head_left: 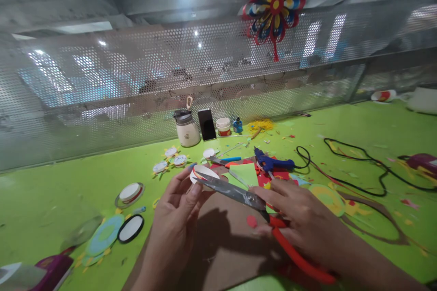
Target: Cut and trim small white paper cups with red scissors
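Note:
Between the fingers and thumb of my left hand is a small round white piece with a reddish edge. My right hand grips a pair of scissors with red handles, partly hidden by my fingers. The blades point left, and their tips lie at the white piece; whether they touch it I cannot tell. Below both hands lies a brown board. Just beyond it are a light green paper and red scraps. A small red disc rests near my right hand.
A blue glue gun with a black cable lies behind my right hand. At the back stand a white jug, a phone and a small tub. Paper flower pieces and a tape roll are at left.

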Demonstrator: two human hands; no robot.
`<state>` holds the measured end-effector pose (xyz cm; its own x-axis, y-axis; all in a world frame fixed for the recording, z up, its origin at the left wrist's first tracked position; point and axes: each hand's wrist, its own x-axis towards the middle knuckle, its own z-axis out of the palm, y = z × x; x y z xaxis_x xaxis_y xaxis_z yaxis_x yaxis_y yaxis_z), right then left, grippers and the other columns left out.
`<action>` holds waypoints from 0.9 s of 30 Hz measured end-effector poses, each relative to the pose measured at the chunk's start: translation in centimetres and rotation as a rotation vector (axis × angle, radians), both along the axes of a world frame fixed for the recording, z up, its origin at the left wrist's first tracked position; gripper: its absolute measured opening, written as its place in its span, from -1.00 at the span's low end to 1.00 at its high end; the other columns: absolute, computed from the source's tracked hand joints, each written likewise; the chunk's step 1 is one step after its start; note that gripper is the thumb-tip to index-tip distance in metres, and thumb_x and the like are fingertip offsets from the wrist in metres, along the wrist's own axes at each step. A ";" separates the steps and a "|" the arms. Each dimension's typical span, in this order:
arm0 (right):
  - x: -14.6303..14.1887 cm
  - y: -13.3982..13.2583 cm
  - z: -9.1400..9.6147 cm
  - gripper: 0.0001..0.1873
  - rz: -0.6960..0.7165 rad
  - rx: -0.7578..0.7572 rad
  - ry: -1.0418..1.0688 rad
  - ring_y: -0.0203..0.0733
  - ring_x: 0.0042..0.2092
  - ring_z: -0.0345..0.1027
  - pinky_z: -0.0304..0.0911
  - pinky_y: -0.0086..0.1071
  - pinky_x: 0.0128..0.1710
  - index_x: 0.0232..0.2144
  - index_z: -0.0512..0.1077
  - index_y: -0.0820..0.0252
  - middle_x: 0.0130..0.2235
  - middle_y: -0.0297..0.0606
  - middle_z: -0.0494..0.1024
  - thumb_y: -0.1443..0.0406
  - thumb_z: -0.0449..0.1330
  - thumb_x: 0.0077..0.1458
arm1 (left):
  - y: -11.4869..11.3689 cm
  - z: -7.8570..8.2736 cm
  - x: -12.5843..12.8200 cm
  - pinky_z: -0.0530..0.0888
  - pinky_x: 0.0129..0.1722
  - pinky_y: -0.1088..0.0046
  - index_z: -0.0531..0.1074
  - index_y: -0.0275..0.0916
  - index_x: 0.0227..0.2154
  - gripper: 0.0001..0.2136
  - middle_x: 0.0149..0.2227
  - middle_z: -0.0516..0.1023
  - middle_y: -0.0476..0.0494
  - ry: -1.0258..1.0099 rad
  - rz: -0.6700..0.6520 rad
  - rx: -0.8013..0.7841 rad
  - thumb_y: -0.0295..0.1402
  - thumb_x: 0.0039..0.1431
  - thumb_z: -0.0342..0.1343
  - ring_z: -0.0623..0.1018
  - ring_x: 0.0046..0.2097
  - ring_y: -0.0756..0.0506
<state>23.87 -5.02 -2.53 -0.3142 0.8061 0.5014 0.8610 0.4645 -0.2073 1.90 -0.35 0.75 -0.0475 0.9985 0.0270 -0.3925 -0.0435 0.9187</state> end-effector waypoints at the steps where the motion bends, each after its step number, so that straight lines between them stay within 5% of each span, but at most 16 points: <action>1: 0.0 0.0 0.0 -0.57 -0.001 0.003 0.003 -0.10 -0.31 0.42 0.36 -0.28 -0.31 0.03 0.47 0.11 -0.27 -0.16 0.52 0.18 0.29 0.10 | 0.0 0.0 0.0 0.52 -0.02 0.34 0.54 -0.19 -0.13 -0.65 -0.07 0.63 -0.17 0.001 0.006 -0.003 -0.31 -0.02 0.38 0.62 -0.07 -0.16; 27: -0.2 0.1 -0.2 -0.57 -0.022 0.046 0.003 -0.09 -0.30 0.42 0.36 -0.28 -0.30 0.05 0.46 0.09 -0.26 -0.16 0.51 0.19 0.27 0.11 | 0.4 -0.2 -0.1 0.54 0.00 0.28 0.51 -0.20 -0.15 -0.66 -0.09 0.63 -0.15 0.011 0.041 0.128 -0.35 -0.03 0.38 0.63 -0.09 -0.16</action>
